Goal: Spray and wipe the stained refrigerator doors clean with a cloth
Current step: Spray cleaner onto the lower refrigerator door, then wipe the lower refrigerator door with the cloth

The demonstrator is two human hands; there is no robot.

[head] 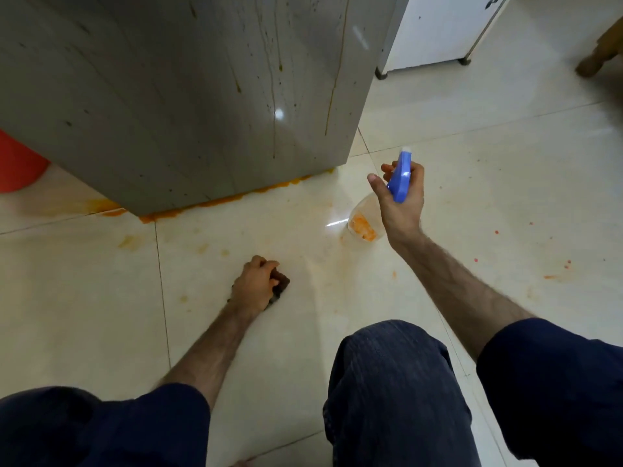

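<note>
- The tall grey refrigerator with glossy doors (188, 96) fills the upper left of the view; dark specks and thin brown-orange drip lines run down its front.
- Along the foot of the refrigerator a band of orange spill (236, 197) lies on the cream glossy floor tiles (488, 170), with fainter orange smears spreading out in front of it.
- The right hand (401, 200) is raised in front of the refrigerator's lower right corner, fingers and thumb curled round the neck of a clear plastic spray bottle with a blue trigger head (401, 178); the nozzle points up toward the refrigerator, and orange marks show on the bottle's body.
- The left hand (254, 283) is down at the floor in front of the refrigerator, well apart from its base, fingers closed round a dark brown cloth (281, 284) that is bunched up and touches the tile.
- A knee in dark blue ribbed trousers (394, 382) sits nearer the camera than both hands.
- A red plastic bucket (17, 163) shows partly behind the refrigerator's left side.
- A white cabinet on short dark feet (435, 32) stands to the right of the refrigerator, and a wooden furniture leg (596, 55) stands further right still.
- Small red and orange flecks dot the tiles out to the right of the refrigerator.
</note>
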